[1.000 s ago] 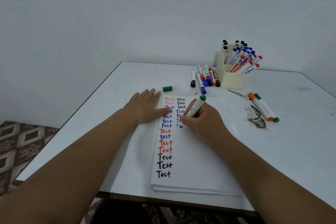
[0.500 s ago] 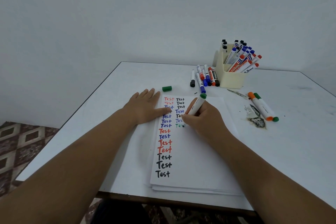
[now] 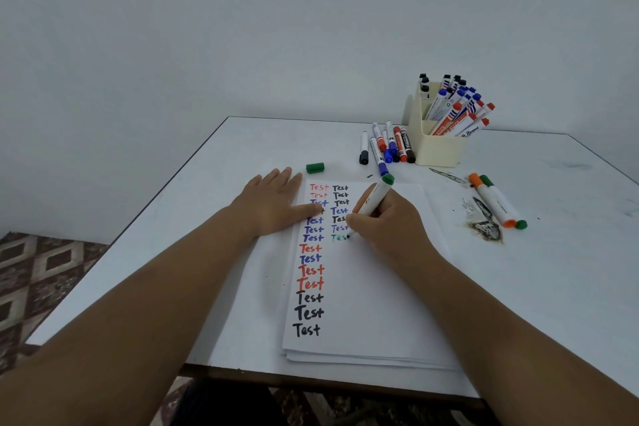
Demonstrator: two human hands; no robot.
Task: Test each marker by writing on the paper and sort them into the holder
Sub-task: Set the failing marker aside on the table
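My right hand grips a white marker with a green end, its tip down on the paper beside a partly written green "Test". Two columns of "Test" in red, blue and black run down the sheet. My left hand lies flat with straight fingers on the paper's upper left corner. The green cap lies on the table beyond that hand. A cream holder at the back right is full of several markers. Several loose markers lie just left of the holder.
An orange marker and a green marker lie side by side to the right of the paper, next to a dark stain. The white table ends at its near edge below the paper stack. Patterned floor shows at the left.
The green word has grown from a first stroke to "Tes", and my right hand with the marker has shifted slightly right. My left hand has stayed flat on the paper.
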